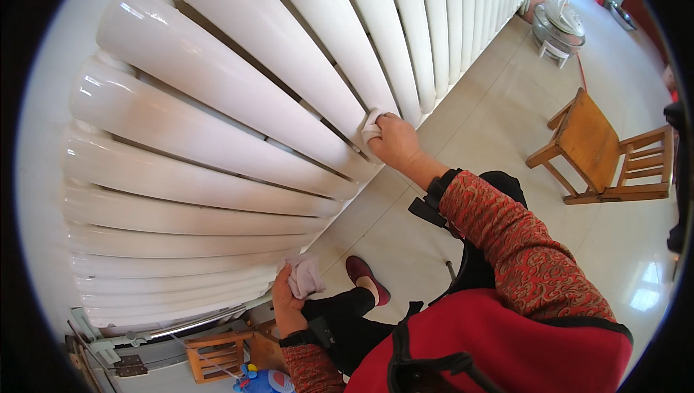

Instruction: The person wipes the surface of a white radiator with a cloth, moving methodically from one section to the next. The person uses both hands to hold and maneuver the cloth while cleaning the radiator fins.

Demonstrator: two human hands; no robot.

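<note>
A white column radiator (pixel 227 100) with many rounded vertical tubes fills the left and top of the head view. My right hand (pixel 394 141) grips a pale cloth (pixel 372 126) and presses it against the lower part of one tube. Lower down in the picture, my left hand (pixel 287 295) holds a second, pinkish cloth (pixel 306 276), bunched up, close to the radiator's bottom edge. Whether that cloth touches the radiator I cannot tell.
A small wooden chair (pixel 588 141) stands on the tiled floor (pixel 471 127) at right. Beyond it sits a glass-bowl appliance (pixel 558 27) with a red cord. Another wooden chair (pixel 217 358) and a blue toy-like object (pixel 265 379) lie at lower left, near a metal rail (pixel 190 321).
</note>
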